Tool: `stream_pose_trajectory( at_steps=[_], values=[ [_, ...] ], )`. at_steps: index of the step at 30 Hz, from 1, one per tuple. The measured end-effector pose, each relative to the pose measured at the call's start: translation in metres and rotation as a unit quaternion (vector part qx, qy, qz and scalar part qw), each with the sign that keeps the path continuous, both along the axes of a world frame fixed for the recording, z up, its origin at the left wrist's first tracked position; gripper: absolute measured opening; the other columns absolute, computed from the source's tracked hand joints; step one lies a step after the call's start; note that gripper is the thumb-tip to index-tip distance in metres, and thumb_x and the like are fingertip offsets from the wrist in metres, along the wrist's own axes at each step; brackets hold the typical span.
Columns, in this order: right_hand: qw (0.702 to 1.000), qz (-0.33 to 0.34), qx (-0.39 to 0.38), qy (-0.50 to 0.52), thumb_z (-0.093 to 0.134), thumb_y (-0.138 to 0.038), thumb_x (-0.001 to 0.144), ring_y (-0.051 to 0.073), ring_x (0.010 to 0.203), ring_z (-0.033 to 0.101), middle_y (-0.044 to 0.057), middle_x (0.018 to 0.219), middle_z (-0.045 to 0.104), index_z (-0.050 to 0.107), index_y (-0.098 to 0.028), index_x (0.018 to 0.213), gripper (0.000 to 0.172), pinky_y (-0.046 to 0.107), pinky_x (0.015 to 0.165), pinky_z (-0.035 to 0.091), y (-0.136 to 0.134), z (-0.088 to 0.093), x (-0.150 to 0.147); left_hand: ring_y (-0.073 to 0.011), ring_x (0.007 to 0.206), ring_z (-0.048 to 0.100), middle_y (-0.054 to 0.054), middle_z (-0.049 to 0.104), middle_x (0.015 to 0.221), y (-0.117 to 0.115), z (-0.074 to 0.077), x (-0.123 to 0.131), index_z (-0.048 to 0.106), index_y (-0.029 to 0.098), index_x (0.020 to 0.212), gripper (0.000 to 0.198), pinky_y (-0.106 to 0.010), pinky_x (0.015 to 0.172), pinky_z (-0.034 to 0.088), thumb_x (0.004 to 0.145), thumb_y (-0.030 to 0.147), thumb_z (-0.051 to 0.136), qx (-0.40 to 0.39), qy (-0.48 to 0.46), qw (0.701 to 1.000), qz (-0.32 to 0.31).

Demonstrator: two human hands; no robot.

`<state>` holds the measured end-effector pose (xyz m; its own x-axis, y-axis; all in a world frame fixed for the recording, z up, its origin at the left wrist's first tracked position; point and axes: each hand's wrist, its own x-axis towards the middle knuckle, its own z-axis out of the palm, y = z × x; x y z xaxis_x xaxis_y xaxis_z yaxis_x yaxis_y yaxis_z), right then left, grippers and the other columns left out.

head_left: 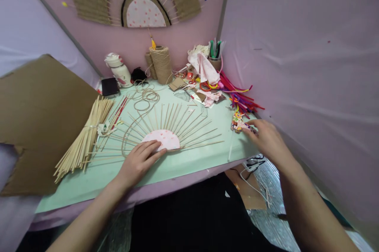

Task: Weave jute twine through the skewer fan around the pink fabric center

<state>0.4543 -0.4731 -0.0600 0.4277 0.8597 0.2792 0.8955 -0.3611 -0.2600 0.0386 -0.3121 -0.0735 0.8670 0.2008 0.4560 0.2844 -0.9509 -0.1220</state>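
Observation:
On the table, a fan frame of thin wooden sticks (204,135) spreads out from a half-round piece of pink dotted cloth (170,139). My left hand (142,161) lies flat over the lower left of that cloth, fingers stretched out and pressing on it. At the table's right side, my right hand (263,135) has its thumb and fingers around a bright flower-patterned glue gun (237,121). Part of the glue gun is hidden by the fingers. A loop of brown twine (145,100) trails over the sticks on the left.
A tied bundle of sticks (85,137) and a large cardboard sheet (44,117) lie left. Behind stand a white bottle (121,71) and a twine spool (161,64). Pipe cleaners (242,98) lie at the right. A finished fan (94,1) hangs on the wall.

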Motion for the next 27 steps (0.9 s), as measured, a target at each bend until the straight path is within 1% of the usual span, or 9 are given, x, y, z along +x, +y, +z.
stream_pose_trajectory(
  at_steps=[5,10,12,16,19,22,24,25,27],
  values=[
    [0.996,-0.039,-0.08,-0.001,0.064,-0.041,0.08,0.033,0.097,0.061,0.019,0.108,0.065,0.06,-0.013,0.12,0.05,0.042,0.083,0.045,0.004,-0.027,0.02,-0.0207,0.113,0.061,-0.008,0.069,0.119,-0.002,0.003,0.003,0.059,0.025,0.126,0.036,-0.036,0.093,0.048,0.096,0.018,0.042,-0.012,0.011,1.0,0.004],
    [0.996,-0.051,-0.065,0.04,0.061,-0.044,0.08,0.034,0.096,0.061,0.02,0.104,0.066,0.061,-0.013,0.123,0.053,0.043,0.081,0.046,0.01,-0.035,0.019,-0.0174,0.094,0.065,-0.007,0.073,0.099,-0.016,0.001,-0.01,0.062,0.021,0.111,0.028,-0.03,0.083,0.051,0.091,0.01,0.046,-0.041,-0.06,0.997,-0.003],
    [0.994,-0.034,-0.049,0.087,0.057,-0.046,0.081,0.033,0.098,0.061,0.019,0.108,0.066,0.062,-0.013,0.12,0.051,0.043,0.083,0.046,0.003,-0.032,0.018,-0.0147,0.083,0.065,-0.005,0.072,0.09,-0.024,-0.001,-0.017,0.061,0.022,0.109,0.03,-0.026,0.076,0.051,0.089,0.007,0.044,-0.078,-0.11,0.99,0.028],
    [0.973,-0.003,0.003,0.231,0.054,-0.053,0.081,0.03,0.1,0.061,0.014,0.117,0.065,0.062,-0.018,0.12,0.053,0.04,0.084,0.047,-0.02,-0.019,0.009,-0.0162,0.078,0.064,-0.004,0.068,0.087,-0.032,0.004,-0.022,0.058,0.021,0.112,0.028,-0.027,0.072,0.05,0.088,0.014,0.047,-0.117,-0.163,0.964,0.172],
    [0.927,-0.012,0.045,0.373,0.06,-0.057,0.078,0.024,0.092,0.061,0.009,0.112,0.066,0.062,-0.024,0.118,0.052,0.034,0.075,0.05,-0.032,-0.006,-0.004,-0.0243,0.096,0.061,-0.012,0.066,0.109,-0.027,0.013,-0.014,0.053,0.019,0.125,0.039,-0.038,0.085,0.048,0.087,0.027,0.053,-0.115,-0.076,0.965,0.222],
    [0.825,-0.04,0.072,0.559,0.07,-0.06,0.07,0.016,0.069,0.056,0.006,0.09,0.066,0.066,-0.022,0.095,0.045,0.027,0.056,0.046,-0.032,0.006,-0.024,-0.0365,0.116,0.05,-0.018,0.047,0.143,-0.012,0.021,-0.002,0.042,0.021,0.141,0.072,-0.051,0.093,0.041,0.079,0.051,0.064,-0.12,0.058,0.957,0.259],
    [0.753,-0.046,0.08,0.652,0.075,-0.059,0.064,0.013,0.063,0.052,0.005,0.082,0.063,0.065,-0.02,0.081,0.045,0.024,0.049,0.042,-0.027,0.013,-0.041,-0.0401,0.117,0.046,-0.019,0.04,0.148,0.001,0.024,0.007,0.036,0.021,0.146,0.091,-0.054,0.093,0.039,0.071,0.063,0.067,-0.137,0.106,0.948,0.269],
    [0.728,-0.036,0.074,0.681,0.078,-0.058,0.062,0.012,0.061,0.05,0.005,0.08,0.062,0.064,-0.018,0.079,0.045,0.023,0.047,0.04,-0.023,0.016,-0.05,-0.0399,0.117,0.046,-0.019,0.041,0.147,0.008,0.025,0.011,0.035,0.021,0.146,0.095,-0.053,0.093,0.039,0.069,0.066,0.067,-0.149,0.127,0.947,0.254],
    [0.703,-0.002,0.05,0.709,0.08,-0.056,0.061,0.009,0.058,0.045,0.003,0.074,0.058,0.063,-0.016,0.076,0.046,0.02,0.044,0.035,-0.016,0.02,-0.069,-0.0374,0.115,0.046,-0.018,0.046,0.144,0.018,0.025,0.017,0.039,0.022,0.145,0.09,-0.051,0.093,0.039,0.071,0.067,0.064,-0.17,0.153,0.95,0.212]
  ],
)
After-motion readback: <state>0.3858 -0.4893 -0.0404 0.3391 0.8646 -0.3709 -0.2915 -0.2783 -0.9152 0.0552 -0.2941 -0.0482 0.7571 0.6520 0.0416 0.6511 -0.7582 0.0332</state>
